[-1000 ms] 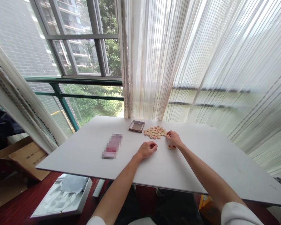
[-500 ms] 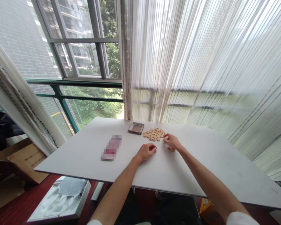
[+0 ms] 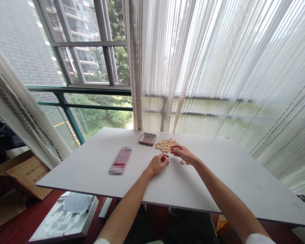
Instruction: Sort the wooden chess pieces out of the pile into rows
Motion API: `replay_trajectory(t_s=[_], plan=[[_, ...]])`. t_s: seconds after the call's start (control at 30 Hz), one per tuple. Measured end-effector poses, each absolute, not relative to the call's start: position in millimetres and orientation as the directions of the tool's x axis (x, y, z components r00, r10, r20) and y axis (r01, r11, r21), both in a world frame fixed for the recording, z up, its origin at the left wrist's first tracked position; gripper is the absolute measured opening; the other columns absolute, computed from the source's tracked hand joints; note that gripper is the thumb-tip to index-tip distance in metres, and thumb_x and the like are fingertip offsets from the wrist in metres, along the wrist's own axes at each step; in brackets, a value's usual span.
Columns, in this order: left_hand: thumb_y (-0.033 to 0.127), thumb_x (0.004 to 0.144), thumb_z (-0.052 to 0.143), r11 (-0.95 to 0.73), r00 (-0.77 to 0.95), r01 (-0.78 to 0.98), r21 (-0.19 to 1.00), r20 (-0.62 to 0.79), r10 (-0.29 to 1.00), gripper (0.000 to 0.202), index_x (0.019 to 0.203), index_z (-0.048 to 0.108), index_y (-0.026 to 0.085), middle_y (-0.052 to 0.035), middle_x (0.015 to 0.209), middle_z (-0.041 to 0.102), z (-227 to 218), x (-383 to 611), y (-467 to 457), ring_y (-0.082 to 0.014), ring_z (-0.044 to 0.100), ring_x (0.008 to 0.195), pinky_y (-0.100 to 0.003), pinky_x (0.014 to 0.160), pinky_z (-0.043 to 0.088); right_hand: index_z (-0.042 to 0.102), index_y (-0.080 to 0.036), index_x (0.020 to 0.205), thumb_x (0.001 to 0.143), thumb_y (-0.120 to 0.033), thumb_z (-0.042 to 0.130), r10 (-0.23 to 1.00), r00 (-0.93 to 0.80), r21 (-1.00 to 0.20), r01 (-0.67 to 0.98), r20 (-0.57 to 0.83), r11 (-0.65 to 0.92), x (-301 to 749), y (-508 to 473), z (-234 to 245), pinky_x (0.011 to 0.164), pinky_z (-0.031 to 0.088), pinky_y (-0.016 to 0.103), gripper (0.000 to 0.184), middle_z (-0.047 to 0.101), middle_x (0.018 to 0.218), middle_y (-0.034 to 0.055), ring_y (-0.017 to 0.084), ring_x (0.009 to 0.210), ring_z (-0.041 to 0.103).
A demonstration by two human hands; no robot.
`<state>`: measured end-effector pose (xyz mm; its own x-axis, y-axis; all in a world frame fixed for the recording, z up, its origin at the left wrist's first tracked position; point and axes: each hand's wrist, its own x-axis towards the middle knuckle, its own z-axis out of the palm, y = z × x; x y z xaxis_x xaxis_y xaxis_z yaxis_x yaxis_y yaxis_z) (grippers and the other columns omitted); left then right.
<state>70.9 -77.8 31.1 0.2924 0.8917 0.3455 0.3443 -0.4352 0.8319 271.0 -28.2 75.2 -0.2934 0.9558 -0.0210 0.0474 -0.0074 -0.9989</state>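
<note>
Fingers [image 3: 175,147] of the right hand [image 3: 184,153] reach out at the near edge of the clustered round pieces [image 3: 165,144], which lie toward ten o'clock; can't tell if they're pinching one! Two loose pieces [image 3: 183,161] sit at six o'clock. Left hand [image 3: 157,163] at eight, loosely curled, contents hidden. From there, shallow box [image 3: 147,138] at eleven, pixelated item [image 3: 120,161] at nine, all on the white worktop [image 3: 91,162].

Sheer curtain [image 3: 208,67] hanging beside the far window [image 3: 87,44].
A green railing [image 3: 96,90] runs below; near left, a white box [image 3: 89,218], with a cardboard box [image 3: 33,175] farther left.
</note>
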Motion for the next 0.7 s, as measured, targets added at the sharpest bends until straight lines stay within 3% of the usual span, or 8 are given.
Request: replay_trajectory(t_s=[0.23,0.43,0.7], plan=[[0.033,0.088,0.056,-0.431,0.273,0.327,0.841,0.353,0.895,0.026,0.109,0.063,0.018,-0.0036,0.08,0.074,29.9,71.5,-76.7,-0.0153,0.069,0.072,-0.026,0.071,0.051,0.069,-0.019,0.096,0.081,-0.028,0.067,0.949,-0.315,-0.998,0.047,0.016,0.032,270.6,-29.4,71.5,0.082,0.058,0.035,0.018,0.074,0.096,0.0086,0.02,0.088,0.071],[0.032,0.088,0.055,-0.444,0.29,0.371,0.816,0.353,0.89,0.024,0.105,0.065,0.019,-0.0026,0.079,0.074,30.2,70.7,-76.4,-0.0144,0.066,0.069,-0.026,0.068,0.05,0.067,-0.018,0.098,0.079,-0.027,0.069,0.969,-0.235,-0.984,0.137,0.081,0.116,272.3,-27.1,76.0,0.077,0.057,0.032,0.022,0.073,0.095,0.0092,0.02,0.086,0.071],[0.032,0.088,0.055,-0.444,0.287,0.362,0.819,0.355,0.89,0.024,0.104,0.066,0.018,-0.0031,0.08,0.074,29.9,71.0,-76.1,-0.0146,0.067,0.07,-0.026,0.068,0.05,0.069,-0.016,0.097,0.077,-0.04,0.073,0.966,-0.231,-0.96,0.225,0.115,0.168,276.9,-27.4,79.1,0.073,0.054,0.032,0.032,0.073,0.089,0.0097,0.02,0.082,0.069]])
